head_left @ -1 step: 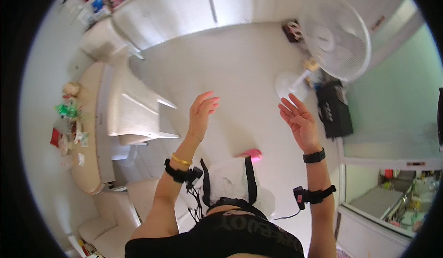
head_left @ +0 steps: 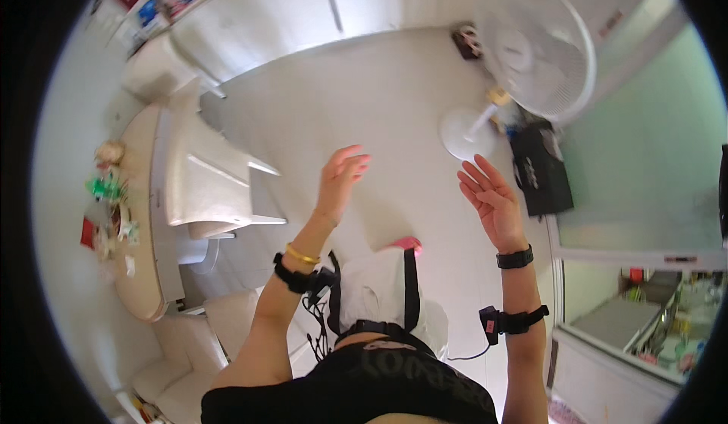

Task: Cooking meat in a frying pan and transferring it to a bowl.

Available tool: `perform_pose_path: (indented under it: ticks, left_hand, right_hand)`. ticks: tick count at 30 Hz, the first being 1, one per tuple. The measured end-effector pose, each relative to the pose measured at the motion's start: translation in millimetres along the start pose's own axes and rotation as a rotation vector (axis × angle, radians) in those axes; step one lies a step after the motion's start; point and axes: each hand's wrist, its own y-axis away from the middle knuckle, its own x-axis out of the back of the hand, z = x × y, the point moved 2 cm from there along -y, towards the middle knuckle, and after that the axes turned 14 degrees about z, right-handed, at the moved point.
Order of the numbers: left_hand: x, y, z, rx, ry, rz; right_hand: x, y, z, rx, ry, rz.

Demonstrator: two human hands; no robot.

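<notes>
My left hand [head_left: 339, 181] is raised over the floor, holding nothing, its fingers apart and slightly bent. A gold bracelet [head_left: 302, 255] and a black strap with a small device [head_left: 303, 278] sit on that forearm. My right hand [head_left: 493, 204], also bare, has its palm turned up and its fingers spread. A dark watch [head_left: 516, 258] circles that wrist, with another strapped device [head_left: 506, 323] lower down. In the picture the right fingertips come nearest to the white standing fan's round base [head_left: 464, 134]; neither hand touches anything.
White chairs [head_left: 208, 177] stand at a rounded table [head_left: 148, 272] on the left, with small items on it. At right are the fan [head_left: 535, 52], a black bag [head_left: 542, 172] and a frosted glass door [head_left: 644, 181]. A pink shoe [head_left: 408, 244] shows ahead of my body; white cabinets [head_left: 265, 29] line the back.
The room has shifted slightly left and up in the view. My left hand has moved a little to the right; my right hand stays almost in place. More of the white trousers shows.
</notes>
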Motion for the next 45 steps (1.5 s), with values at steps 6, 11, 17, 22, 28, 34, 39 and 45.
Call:
perform_pose_path:
  ticks: [6,11,17,22,28,34,39,45]
  left_hand:
    - [-275.8,81.8,1.3,-0.053,-0.055,-0.801]
    - [-388.9,168.4,13.3,-0.063,-0.068,-1.174]
    - [-518.4,264.6,-0.5,-0.112,-0.240,-1.461]
    - [-618.2,304.0,7.9,-0.210,-0.101,-1.375]
    - [-727.2,284.2,22.2,-0.080,0.274,-1.193]
    - [-803.0,230.7,53.0,-0.099,0.200,-1.021]
    - [-826.7,177.3,111.0,-0.243,0.074,-0.935]
    - [-893.4,93.9,122.7,-0.177,-0.044,-0.866]
  right_hand:
    - [187.1,55.2,-51.5,0.115,-0.103,0.351]
    - [283.7,102.1,-76.2,0.287,-0.276,0.529]
    - [378.6,153.5,-129.1,0.439,-0.368,0.750]
    - [453.9,150.5,-179.6,0.498,-0.476,0.739]
    - [529.1,148.1,-230.9,0.540,-0.456,0.946]
    - [596.6,194.2,-254.4,0.524,-0.457,1.196]
    - [659.6,202.0,-254.0,0.527,-0.620,1.262]
    - [710.1,165.3,-231.6,0.349,-0.772,1.334]
